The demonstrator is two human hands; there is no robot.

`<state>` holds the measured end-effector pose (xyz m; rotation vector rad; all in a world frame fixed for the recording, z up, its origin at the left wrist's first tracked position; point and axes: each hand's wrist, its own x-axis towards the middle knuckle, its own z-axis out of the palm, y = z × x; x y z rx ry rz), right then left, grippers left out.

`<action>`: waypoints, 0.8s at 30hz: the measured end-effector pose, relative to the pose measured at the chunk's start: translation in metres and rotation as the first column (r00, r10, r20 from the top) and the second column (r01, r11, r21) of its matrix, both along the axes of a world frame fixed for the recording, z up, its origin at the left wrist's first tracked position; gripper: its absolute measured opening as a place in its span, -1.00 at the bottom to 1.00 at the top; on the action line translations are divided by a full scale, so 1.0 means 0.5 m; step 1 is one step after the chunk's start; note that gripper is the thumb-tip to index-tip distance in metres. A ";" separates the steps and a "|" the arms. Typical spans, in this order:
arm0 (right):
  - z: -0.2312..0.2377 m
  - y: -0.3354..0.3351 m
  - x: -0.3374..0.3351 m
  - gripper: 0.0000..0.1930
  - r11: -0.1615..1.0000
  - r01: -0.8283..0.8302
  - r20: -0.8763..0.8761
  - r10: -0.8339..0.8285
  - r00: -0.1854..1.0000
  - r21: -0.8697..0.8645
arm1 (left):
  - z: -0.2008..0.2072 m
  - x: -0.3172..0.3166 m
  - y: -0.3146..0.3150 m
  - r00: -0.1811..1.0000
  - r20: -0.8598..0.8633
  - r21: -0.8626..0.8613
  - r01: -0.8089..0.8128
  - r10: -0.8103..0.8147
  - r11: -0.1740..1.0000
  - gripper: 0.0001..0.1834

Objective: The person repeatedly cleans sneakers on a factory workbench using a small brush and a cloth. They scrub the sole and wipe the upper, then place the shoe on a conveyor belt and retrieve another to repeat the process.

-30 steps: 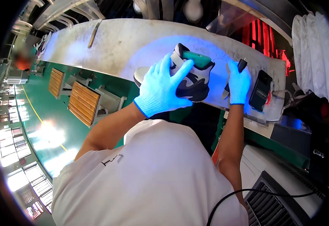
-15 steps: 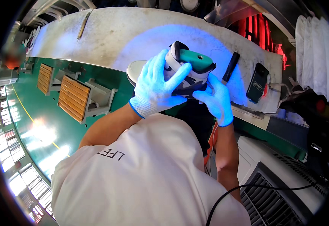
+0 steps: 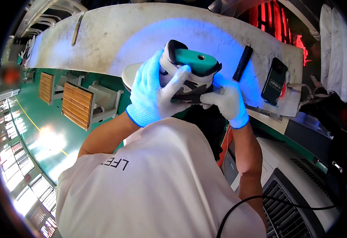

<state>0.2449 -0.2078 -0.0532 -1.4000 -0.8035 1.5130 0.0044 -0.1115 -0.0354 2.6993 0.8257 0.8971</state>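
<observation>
Between my gloved hands is a grey, white and black shoe point(image 3: 193, 85) with a green shoe last point(image 3: 199, 60) filling its opening. My left hand point(image 3: 151, 89) is closed round its left side, the thumb pressed along the upper. At the lower right, my right hand point(image 3: 227, 99) grips the shoe near its sole; some of those fingers are hidden behind it. A second shoe, with a pale sole point(image 3: 132, 75), shows partly behind my left hand. Blue light falls on both gloves and the bench around them.
On the pale workbench point(image 3: 114, 27) lie a black bar-shaped tool point(image 3: 243, 63), a dark phone point(image 3: 274, 81) and a thin long-handled tool point(image 3: 77, 29) far left. Red-lit equipment point(image 3: 274, 23) stands at the back right. A black cable point(image 3: 284, 201) crosses the lower right. Wooden-topped seats point(image 3: 77, 104) stand on the green floor.
The shoe and both hands have shifted slightly left in the view, as the view itself has moved. My right hand has turned a little on the shoe, its thumb nearer the sole.
</observation>
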 end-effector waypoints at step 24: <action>-0.066 -0.004 0.029 -0.45 0.995 0.095 -0.349 -0.096 0.932 -0.019 | -0.013 0.000 0.005 0.980 -0.193 0.096 -0.033 0.051 0.995 0.30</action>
